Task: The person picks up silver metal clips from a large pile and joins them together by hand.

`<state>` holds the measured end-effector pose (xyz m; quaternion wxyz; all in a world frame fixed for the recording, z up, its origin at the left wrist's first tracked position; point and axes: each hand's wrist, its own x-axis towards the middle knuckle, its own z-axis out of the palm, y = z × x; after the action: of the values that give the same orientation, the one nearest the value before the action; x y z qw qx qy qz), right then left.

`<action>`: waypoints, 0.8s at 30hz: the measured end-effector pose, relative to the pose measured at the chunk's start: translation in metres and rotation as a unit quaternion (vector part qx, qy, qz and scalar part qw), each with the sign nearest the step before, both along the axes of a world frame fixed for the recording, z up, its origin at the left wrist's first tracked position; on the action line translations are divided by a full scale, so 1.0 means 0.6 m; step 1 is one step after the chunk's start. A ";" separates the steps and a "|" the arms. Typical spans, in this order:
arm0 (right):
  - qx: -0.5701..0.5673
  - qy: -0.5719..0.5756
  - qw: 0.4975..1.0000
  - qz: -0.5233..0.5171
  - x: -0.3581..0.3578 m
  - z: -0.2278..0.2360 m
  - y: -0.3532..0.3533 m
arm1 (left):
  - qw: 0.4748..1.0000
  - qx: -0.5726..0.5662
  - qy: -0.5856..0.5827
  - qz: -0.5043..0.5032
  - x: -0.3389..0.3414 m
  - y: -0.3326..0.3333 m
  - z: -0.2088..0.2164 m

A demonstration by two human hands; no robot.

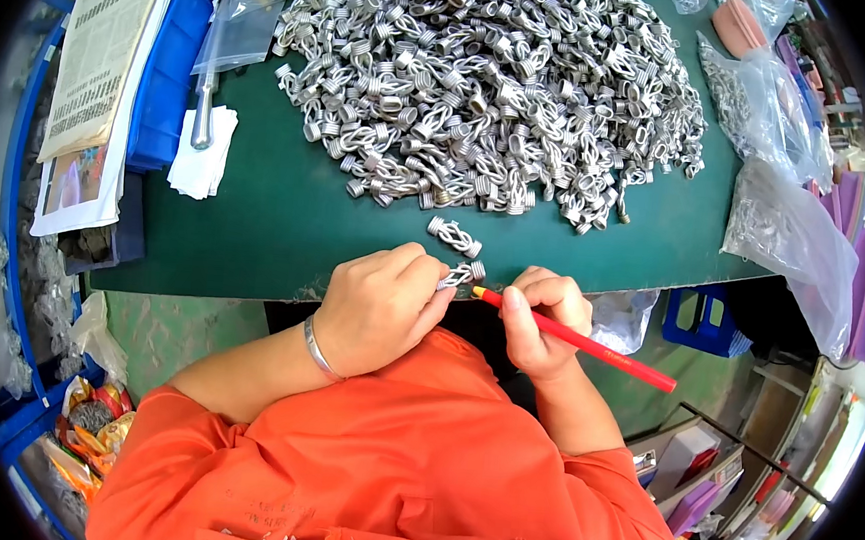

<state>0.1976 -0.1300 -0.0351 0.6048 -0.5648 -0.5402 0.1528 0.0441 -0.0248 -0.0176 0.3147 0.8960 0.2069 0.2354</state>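
Between the fingertips of my left hand (378, 298) is a small silver metal piece (466, 274) with a ribbed end and looped wire strands. My right hand (547, 323) grips a red pencil (607, 356), its yellowish tip close beside that metal piece; I cannot tell whether they touch. Just beyond my hands lies a similar loose metal piece (454, 236) on the green table (254, 242). A large heap of such metal pieces (495, 94) covers the far middle of the table.
To the left are a blue bin (171, 71), newspaper (96, 56), and a metal-handled tool (202, 118) on white paper slips (203, 159). Clear plastic bags (783, 209) and a pink container (738, 29) stand at the right edge. A blue crate (705, 324) sits below the table.
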 end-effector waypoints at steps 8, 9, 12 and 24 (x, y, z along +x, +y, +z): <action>0.010 -0.037 0.999 -0.003 -0.007 -0.004 0.011 | 1.000 -0.005 -0.004 0.001 0.001 -0.001 -0.004; 0.009 -0.040 0.999 -0.009 -0.007 -0.004 0.011 | 1.000 -0.007 -0.004 0.002 0.002 -0.002 -0.004; 0.003 -0.046 0.999 -0.017 -0.003 -0.004 0.010 | 1.000 -0.009 0.003 -0.003 0.008 -0.002 -0.005; -0.124 -0.009 0.989 -0.078 0.011 -0.011 -0.005 | 0.997 -0.022 -0.080 0.004 0.004 -0.008 -0.030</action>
<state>0.2042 -0.1328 -0.0417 0.5355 -0.6770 -0.4768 0.1662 0.0464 -0.0294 -0.0356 0.3491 0.8660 0.1899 0.3034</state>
